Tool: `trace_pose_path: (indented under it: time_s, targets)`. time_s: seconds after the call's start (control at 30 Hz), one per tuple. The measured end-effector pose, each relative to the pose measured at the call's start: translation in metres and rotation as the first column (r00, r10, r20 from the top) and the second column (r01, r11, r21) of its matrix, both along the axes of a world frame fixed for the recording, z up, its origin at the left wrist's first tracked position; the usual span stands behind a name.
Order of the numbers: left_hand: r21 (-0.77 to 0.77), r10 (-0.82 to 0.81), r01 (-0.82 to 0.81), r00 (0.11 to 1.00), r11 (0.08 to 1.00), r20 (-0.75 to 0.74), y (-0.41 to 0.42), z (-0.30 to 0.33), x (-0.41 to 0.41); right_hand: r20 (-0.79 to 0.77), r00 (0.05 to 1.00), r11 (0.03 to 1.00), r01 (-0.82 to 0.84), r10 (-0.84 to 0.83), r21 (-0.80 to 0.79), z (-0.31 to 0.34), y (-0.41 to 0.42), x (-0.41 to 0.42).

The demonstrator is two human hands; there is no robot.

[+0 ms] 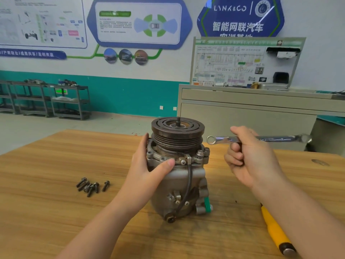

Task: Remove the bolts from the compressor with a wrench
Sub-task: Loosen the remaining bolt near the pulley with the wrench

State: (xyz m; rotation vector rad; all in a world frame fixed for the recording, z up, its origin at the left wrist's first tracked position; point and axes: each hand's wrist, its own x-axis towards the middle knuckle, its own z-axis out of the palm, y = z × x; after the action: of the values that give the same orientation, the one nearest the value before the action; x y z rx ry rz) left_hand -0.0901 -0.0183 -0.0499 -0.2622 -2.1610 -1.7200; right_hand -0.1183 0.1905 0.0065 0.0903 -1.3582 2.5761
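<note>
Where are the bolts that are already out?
In the head view, the loose bolts lie clustered on the wooden table, left of the compressor and the left hand.

Wooden table [56,165], pale plank grain running left to right, a dark knot near its far right edge. Compressor [179,176] stands upright on the table near the middle, pulley end up, its base resting on the wood. Left of the compressor, well apart from it: a cluster of loose dark bolts [91,186] lying flat, most touching one another, one bolt lying just beside the rest on the side nearer the compressor. Right of the compressor and nearer the viewer: a yellow-handled tool [274,228] lying flat, angled, dark cap toward the near edge, partly hidden under a forearm.
</note>
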Motion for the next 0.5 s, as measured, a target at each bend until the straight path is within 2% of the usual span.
trace_pose_path:
  time_s: [0.07, 0.13, 0.23, 0.33, 0.5]
  targets:
    - [0.0, -0.003, 0.003, 1.0, 1.0, -0.003, 0.0, 0.0, 0.0, -0.137, 0.986, 0.982, 0.117, -0.098, 0.146, 0.001, -0.003, 0.006]
    - [-0.01, -0.008, 0.008, 1.0, 1.0, -0.007, -0.001, -0.001, -0.001, -0.313, 0.933, 0.918, 0.27, -0.175, 0.29, 0.002, -0.007, 0.014]
    - [-0.026, -0.011, 0.011, 1.0, 1.0, -0.011, -0.001, -0.001, -0.002, -0.598, 0.771, 0.707, 0.548, -0.219, 0.447, -0.001, -0.01, 0.021]
    - [-0.024, -0.017, 0.017, 1.0, 1.0, -0.021, -0.002, -0.001, -0.002, -0.797, 0.588, 0.51, 0.732, -0.136, 0.453, -0.003, -0.015, 0.03]
    - [-0.018, -0.011, 0.01, 0.999, 1.0, -0.039, -0.001, 0.0, -0.002, -0.933, 0.345, 0.351, 0.865, 0.101, 0.358, -0.005, -0.021, 0.041]
